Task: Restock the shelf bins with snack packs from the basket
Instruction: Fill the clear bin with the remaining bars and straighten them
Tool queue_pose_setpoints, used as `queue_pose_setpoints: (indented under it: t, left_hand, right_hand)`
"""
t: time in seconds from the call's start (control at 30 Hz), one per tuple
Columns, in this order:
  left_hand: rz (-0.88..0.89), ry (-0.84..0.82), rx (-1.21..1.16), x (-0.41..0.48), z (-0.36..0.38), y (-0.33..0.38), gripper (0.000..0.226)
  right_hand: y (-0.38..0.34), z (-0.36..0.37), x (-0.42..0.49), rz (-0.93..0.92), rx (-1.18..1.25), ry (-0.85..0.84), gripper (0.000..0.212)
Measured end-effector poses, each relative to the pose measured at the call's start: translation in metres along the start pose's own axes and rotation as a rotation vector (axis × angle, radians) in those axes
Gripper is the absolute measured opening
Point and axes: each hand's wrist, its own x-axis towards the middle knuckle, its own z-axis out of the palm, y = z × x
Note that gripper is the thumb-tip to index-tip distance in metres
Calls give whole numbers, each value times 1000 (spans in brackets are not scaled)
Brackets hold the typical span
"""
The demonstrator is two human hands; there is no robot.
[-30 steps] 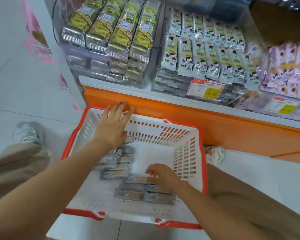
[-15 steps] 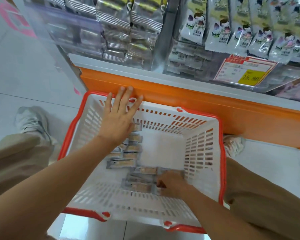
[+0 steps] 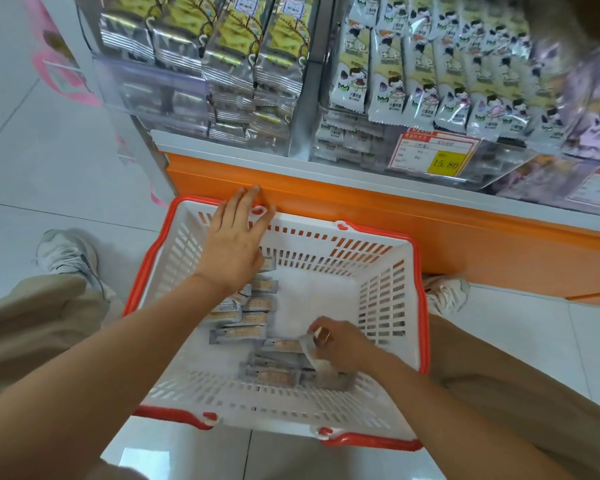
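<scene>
Two hands are working over a white basket (image 3: pixel 388 271) with a red rim, which is sitting on the pale tiled floor (image 3: pixel 49 161) in the lower middle of the frame, its far side just beside the orange plinth (image 3: pixel 378 213) of the shelving. The left hand (image 3: pixel 234 240) is hovering over the basket's upper-left corner with its fingers straight and slightly spread, holding nothing. Its fingertips are reaching past the red rim towards the plinth (whether they are touching either one cannot be told). The right hand (image 3: pixel 342 344), lower and right of centre inside the basket, is curling its fingers and pinching one pale snack pack (image 3: pixel 308 351) by its end, the pack tilting up off the others. The other snack packs (image 3: pixel 238 333), grey wrappers with tan panels, are lying flat on the basket floor in two loose groups: one running down under the left wrist, one just below the right hand. Across the top of the frame the clear shelf bins (image 3: pixel 146 91) are standing well stocked, with silver-and-yellow bags at upper left and white cartoon-printed sachets at upper middle. A price tag (image 3: pixel 433 152) with a yellow panel is hanging on the front of the middle bin. Beige trousers (image 3: pixel 32 317) and pale shoes (image 3: pixel 66 254) are showing at both sides of the basket.
</scene>
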Motion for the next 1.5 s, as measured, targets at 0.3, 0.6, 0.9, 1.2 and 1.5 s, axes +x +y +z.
queue_pose_setpoints:
  t: [0.3, 0.6, 0.9, 1.2, 1.5]
  left_hand:
    - [-189, -352, -504, -10, -44, 34, 40]
    - [-461, -293, -1584, -13, -93, 72, 35]
    - [-323, -156, -1626, -16, -134, 83, 24]
    - [9, 428, -1077, 2, -170, 103, 43]
    - [265, 536, -76, 53, -153, 86, 61]
  right_hand:
    - [-61, -78, -53, -364, 714, 491, 27]
    - [-95, -110, -112, -616, 530, 610, 31]
    - [-103, -126, -149, -564, 278, 764, 26]
    - [-115, -183, -176, -523, 268, 1173, 29]
    - [-107, -306, -154, -226, 183, 1414, 26]
